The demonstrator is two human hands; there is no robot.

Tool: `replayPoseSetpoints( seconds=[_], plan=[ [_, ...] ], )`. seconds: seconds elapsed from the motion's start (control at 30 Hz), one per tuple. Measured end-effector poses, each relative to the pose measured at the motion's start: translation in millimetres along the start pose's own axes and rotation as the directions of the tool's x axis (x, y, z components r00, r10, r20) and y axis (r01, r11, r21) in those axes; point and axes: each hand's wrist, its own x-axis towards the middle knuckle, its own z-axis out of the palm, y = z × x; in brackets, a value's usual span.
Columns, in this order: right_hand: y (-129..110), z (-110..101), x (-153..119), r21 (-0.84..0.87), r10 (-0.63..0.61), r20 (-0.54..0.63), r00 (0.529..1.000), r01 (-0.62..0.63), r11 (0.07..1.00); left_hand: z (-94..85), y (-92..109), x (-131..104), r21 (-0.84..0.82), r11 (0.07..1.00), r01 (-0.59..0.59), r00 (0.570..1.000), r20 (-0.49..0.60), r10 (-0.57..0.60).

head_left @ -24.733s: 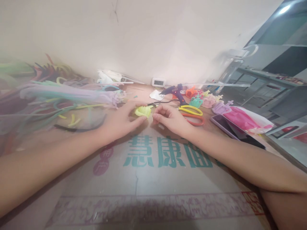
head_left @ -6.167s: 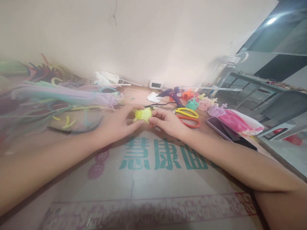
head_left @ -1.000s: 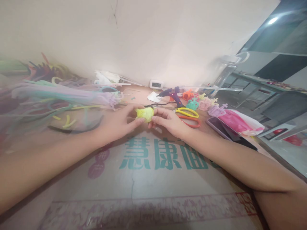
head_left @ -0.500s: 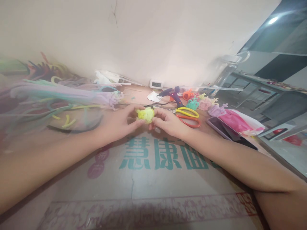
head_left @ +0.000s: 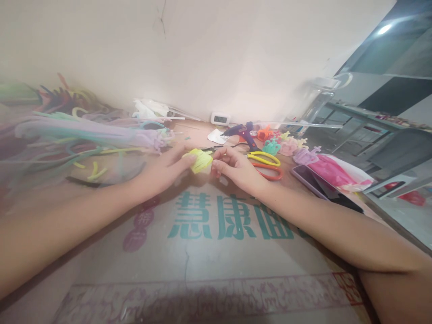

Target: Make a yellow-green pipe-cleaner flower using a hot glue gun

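A small bright yellow pipe-cleaner piece [head_left: 201,161], bent into a compact bundle of fuzzy strands, is held above the table covering. Its left side is pinched by my left hand [head_left: 170,167], thumb on the near face. At its right edge, the closed fingertips of my right hand [head_left: 232,168] meet it; their exact grip is partly hidden. Just beyond my right hand lie scissors with one yellow handle [head_left: 265,158] and one orange-red handle [head_left: 270,171]. A dark purple glue gun [head_left: 248,133] rests behind them.
Long pastel pipe cleaners [head_left: 94,130] are heaped at the left, with short yellow pieces [head_left: 96,172] nearby. Small coloured figures [head_left: 272,146], a phone [head_left: 324,186] and a pink packet [head_left: 337,171] lie right. A small digital display [head_left: 220,118] stands against the wall.
The yellow piece has been turned, so strands now face me instead of a rolled end. It has shifted slightly left, and my right fingers have moved to its edge.
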Motion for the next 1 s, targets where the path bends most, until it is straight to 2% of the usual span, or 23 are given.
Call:
replayPoseSetpoints(
  seconds=[0.13,0.3,0.53,1.0],
  plan=[
    [-0.6,2.1,-1.1,-0.046,0.009,0.002,1.000,-0.009,0.999,0.5,-0.4,1.1,0.052,0.997,0.057,0.997,0.041,-0.059],
    [-2.1,2.2,-2.0,-0.091,-0.008,-0.013,1.000,0.007,0.996,1.5,0.8,1.2,0.031,0.999,0.034,0.999,0.039,-0.035],
    [-0.8,1.9,-1.8,-0.158,-0.018,-0.043,0.999,0.011,0.987,1.0,-8.1,1.0,0.048,0.999,0.009,0.997,0.080,-0.013],
    [-1.0,-1.0,-3.0,-0.141,-0.070,0.082,0.994,0.081,0.987,1.6,-1.3,2.4,-0.022,0.999,-0.040,0.995,0.088,0.042]
  ],
)
